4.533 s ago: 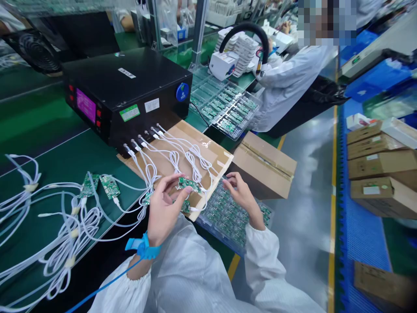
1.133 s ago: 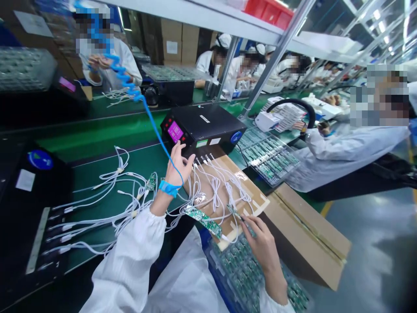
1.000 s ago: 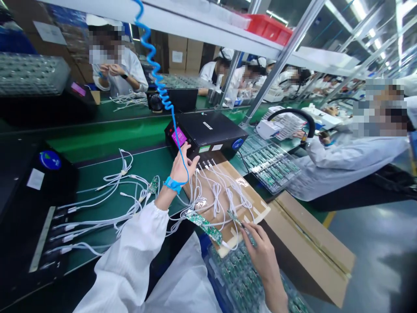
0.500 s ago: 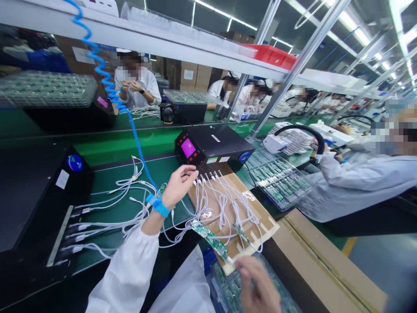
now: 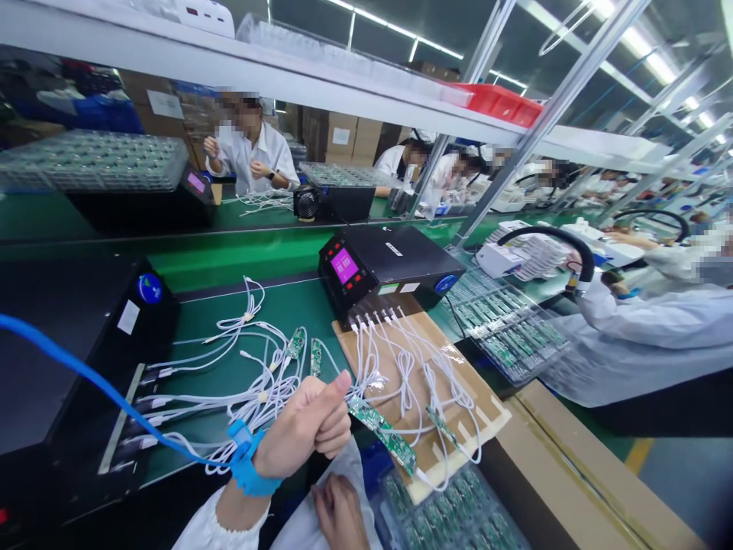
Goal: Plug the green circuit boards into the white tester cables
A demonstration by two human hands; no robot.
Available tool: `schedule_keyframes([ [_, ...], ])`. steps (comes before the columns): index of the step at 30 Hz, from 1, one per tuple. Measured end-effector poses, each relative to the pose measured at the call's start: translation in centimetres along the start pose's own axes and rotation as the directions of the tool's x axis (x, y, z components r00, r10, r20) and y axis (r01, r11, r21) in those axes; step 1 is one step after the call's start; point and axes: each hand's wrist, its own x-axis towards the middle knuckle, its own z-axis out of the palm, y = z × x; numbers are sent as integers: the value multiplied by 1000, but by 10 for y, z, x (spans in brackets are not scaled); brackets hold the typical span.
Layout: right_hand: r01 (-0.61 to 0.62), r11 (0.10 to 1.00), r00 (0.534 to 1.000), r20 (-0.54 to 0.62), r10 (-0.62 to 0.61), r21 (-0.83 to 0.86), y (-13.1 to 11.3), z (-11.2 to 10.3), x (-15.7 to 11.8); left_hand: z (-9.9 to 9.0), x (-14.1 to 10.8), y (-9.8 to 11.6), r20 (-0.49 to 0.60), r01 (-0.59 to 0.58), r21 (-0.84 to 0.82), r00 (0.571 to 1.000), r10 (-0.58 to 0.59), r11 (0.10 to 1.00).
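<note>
My left hand [image 5: 312, 424], with a blue wrist strap [image 5: 252, 458] around its wrist, is closed in a fist with the thumb on top; nothing shows in it. My right hand [image 5: 342, 512] is low over my lap, against the white coat. Its fingers are bent and their inner side is hidden. To the right of my left hand, a long green circuit board [image 5: 383, 435] lies over a brown cardboard sheet [image 5: 481, 412], a white cable at its lower end. A narrower circuit board [image 5: 442, 426] lies beside it. Two small circuit boards [image 5: 295, 343] lie among white cables [image 5: 240, 401] behind my left hand.
A black test box [image 5: 412, 260] with a lit pink screen stands behind the cardboard, cables plugged into its front. Another black box [image 5: 62, 351] is at left. Trays of circuit boards [image 5: 458, 512] sit below and at right [image 5: 521, 336]. Co-workers in white coats sit opposite and at right.
My left hand has come down and back from the test box, its fingers now curled in. My right hand has moved left, from beside the long board to my lap. The view has shifted slightly.
</note>
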Motion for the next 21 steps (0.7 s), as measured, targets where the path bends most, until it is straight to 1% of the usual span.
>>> schedule_keyframes([
  [2, -102, 994, 995, 11, 102, 35, 3, 7, 2, 1, -3, -2, -40, 70, -49, 997, -72, 996],
  [3, -135, 989, 991, 29, 133, 53, 5, 9, 4, 2, -5, -3, -58, 86, -70, 994, -90, 994],
  [5, -134, 988, 988, 91, 127, 81, 9, 11, 8, 2, -6, -3, -102, 97, -125, 989, -110, 987],
  [7, -144, 981, 980, 159, 123, 130, 10, 11, 12, 2, -7, -2, -161, 77, -196, 981, -110, 978],
  [9, -204, 966, 959, 231, 164, 160, 7, 9, 17, -2, -8, 0, -236, 28, -219, 968, -81, 975],
  [10, -242, 957, 945, 262, 196, 159, 4, 7, 19, -6, -9, 1, -278, 3, -183, 959, -54, 983],
  [11, -278, 949, 930, 290, 226, 152, 0, 5, 21, -12, -10, 3, -324, -17, -111, 946, -20, 994],
  [12, -305, 941, 917, 312, 250, 143, -3, 3, 22, -21, -12, 4, -379, -27, -18, 925, 18, 999],
  [13, -326, 935, 905, 329, 268, 136, -7, 1, 23, -30, -15, 6, -440, -27, 79, 896, 60, 996],
  [14, -339, 931, 898, 341, 279, 132, -10, -1, 23, -41, -19, 7, -507, -21, 159, 856, 100, 987],
  [16, -355, 927, 889, 352, 293, 124, -15, -3, 22, -64, -29, 9, -620, -15, 236, 767, 162, 972],
  [17, -355, 927, 889, 349, 295, 122, -16, -3, 21, -74, -35, 10, -653, -11, 257, 735, 182, 966],
  [18, -354, 927, 891, 347, 294, 122, -17, -2, 20, -83, -41, 10, -672, -6, 272, 715, 194, 962],
  [19, -350, 928, 892, 345, 291, 123, -18, -1, 20, -90, -46, 9, -682, 3, 285, 704, 200, 959],
  [21, -338, 932, 895, 353, 275, 130, -21, 4, 19, -100, -55, 6, -694, 18, 292, 692, 199, 956],
])
